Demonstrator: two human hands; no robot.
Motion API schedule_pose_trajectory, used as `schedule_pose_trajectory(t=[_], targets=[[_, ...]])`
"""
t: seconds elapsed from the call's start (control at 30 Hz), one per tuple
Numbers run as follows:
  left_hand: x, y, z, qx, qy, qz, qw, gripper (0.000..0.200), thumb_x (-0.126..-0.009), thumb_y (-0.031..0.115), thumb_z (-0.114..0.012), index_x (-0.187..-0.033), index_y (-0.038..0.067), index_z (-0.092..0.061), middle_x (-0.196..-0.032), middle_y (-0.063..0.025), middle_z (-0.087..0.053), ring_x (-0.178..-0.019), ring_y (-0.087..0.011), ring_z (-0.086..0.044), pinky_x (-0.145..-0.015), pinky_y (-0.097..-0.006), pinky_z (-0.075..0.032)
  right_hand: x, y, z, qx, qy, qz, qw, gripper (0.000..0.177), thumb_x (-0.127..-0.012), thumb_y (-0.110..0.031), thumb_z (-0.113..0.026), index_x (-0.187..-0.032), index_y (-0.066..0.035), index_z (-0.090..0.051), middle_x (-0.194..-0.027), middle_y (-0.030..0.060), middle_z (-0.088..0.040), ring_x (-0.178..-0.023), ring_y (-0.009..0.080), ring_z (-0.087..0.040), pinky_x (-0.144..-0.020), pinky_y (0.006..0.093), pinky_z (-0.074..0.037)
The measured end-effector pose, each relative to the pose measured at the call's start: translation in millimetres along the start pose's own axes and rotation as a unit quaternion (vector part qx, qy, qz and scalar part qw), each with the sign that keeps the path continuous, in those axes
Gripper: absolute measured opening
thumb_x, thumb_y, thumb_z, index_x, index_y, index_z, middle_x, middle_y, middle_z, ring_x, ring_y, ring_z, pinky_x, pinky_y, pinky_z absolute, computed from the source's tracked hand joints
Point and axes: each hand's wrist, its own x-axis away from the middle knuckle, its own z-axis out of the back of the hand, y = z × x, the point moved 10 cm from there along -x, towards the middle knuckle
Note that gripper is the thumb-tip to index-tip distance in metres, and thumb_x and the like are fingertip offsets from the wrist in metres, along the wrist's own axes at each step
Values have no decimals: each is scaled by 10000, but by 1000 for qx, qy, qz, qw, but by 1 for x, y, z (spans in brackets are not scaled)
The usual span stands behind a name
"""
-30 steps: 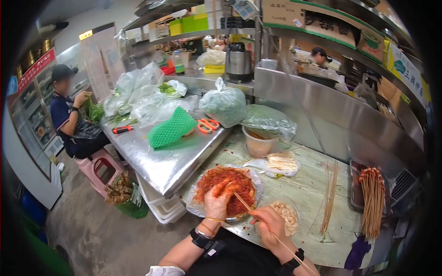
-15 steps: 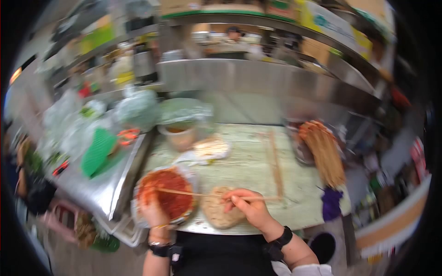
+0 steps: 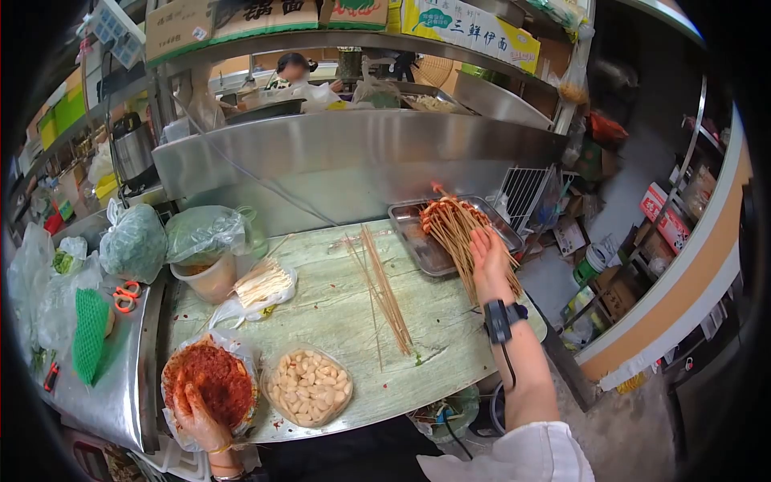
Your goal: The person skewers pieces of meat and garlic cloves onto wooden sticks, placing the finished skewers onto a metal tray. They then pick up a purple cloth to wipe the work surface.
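My left hand point(image 3: 197, 414) rests over a plastic-lined bowl point(image 3: 250, 365) of red chili paste point(image 3: 217, 381); its red-smeared fingers are loosely curved, with nothing visible in them. At the right, my right hand point(image 3: 490, 261) lies with stretched fingers against a bundle of wooden skewers point(image 3: 458, 253). Their red-coated ends lie in a metal tray point(image 3: 411, 241), while the bare ends stick out over its near edge. Beside the bowl stands a tub of peeled garlic cloves point(image 3: 307, 387). Several bare skewers point(image 3: 385, 293) lie mid-table.
Enoki mushrooms point(image 3: 263, 285) lie on plastic behind the bowl, near a bag-covered tub point(image 3: 205, 273). Orange-handled scissors point(image 3: 127, 296) and green netting point(image 3: 90, 333) are on the left metal counter. A steel ledge point(image 3: 345, 153) backs the table; another person stands beyond it.
My right hand has moved from above the garlic tub to the skewer bundle, and the skewer it held is no longer distinct in it. The camera view has turned right.
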Motion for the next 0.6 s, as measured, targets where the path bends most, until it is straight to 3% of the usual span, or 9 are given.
schedule_pose_trajectory(t=[0.13, 0.2, 0.27, 0.33, 0.4, 0.47, 0.5, 0.57, 0.6], targets=[[3, 0, 1, 8, 17, 28, 999, 320, -948, 164, -489, -1193, -38, -538, -1180, -117, -560, -1058, -190, -523, -942, -312, -409, -45, 47, 25, 4, 50, -52, 997, 462, -953, -305, -458, -1276, 23, -415, -1288, 186, -475, -1167, 256, -508, -961, 344, -416], [2, 11, -5, -47, 0, 1, 999, 330, -940, 195, -514, -1185, -24, -543, -1179, -112, -559, -1038, -199, -537, -905, -310, -442, -34, 57, 23, -112, 77, -102, 985, 474, -952, -307, -457, -1287, 23, -402, -1316, 203, -440, -1164, 259, -507, -943, 330, -431], [5, 28, -8, -166, 2, -35, 985, 326, -942, 207, -509, -1157, -31, -564, -1161, -115, -566, -1022, -197, -538, -889, -304, -439, -15, 69, 23, -93, 98, -162, 978, 396, -941, -245, -483, -1225, 30, -472, -1215, 197, -534, -1066, 229, -573, -838, 295, -491], [5, 29, -12, -136, -4, -37, 990, 295, -940, 148, -500, -1159, -40, -564, -1128, -112, -584, -1010, -184, -542, -897, -307, -433, 9, 89, -27, 119, -224, -214, 943, 323, -903, -186, -549, -1138, 36, -551, -1029, 155, -637, -887, 184, -638, -691, 262, -521], [5, 22, -12, -88, -5, -12, 996, 284, -934, 128, -506, -1150, -46, -567, -1107, -111, -592, -979, -178, -552, -880, -299, -441, 48, 103, -52, 175, -233, -233, 928, 238, -853, -147, -615, -1015, 26, -626, -863, 103, -674, -745, 127, -643, -580, 236, -508], [5, 21, -12, -101, -21, -19, 994, 279, -933, 114, -504, -1151, -50, -563, -1084, -110, -600, -959, -167, -557, -869, -290, -445, 63, 128, -65, 497, -314, -153, 795, 238, -797, -177, -670, -936, 17, -658, -869, 142, -677, -747, 193, -659, -604, 303, -523], [7, 34, -19, -108, -21, -26, 994, 269, -931, 102, -503, -1144, -50, -566, -1060, -99, -606, -947, -156, -558, -853, -279, -452, 70, 138, -74, 496, -317, -152, 794, 238, -797, -177, -670, -936, 17, -658, -869, 142, -677, -747, 193, -659, -604, 303, -523], [7, 23, -16, -75, -26, -10, 997, 281, -934, 133, -509, -1144, -42, -571, -1080, -101, -600, -966, -162, -554, -857, -284, -456, 76, 143, -96, 752, -330, 45, 569, 248, -728, -185, -706, -842, 32, -672, -815, 171, -675, -611, 226, -659, -579, 307, -526], [6, 19, -16, -43, -34, 7, 998, 294, -937, 165, -516, -1144, -35, -576, -1101, -103, -594, -986, -169, -551, -862, -288, -460, 75, 153, -98, 750, -332, 48, 570, 248, -728, -185, -706, -842, 32, -672, -815, 171, -675, -611, 226, -659, -579, 307, -526]])
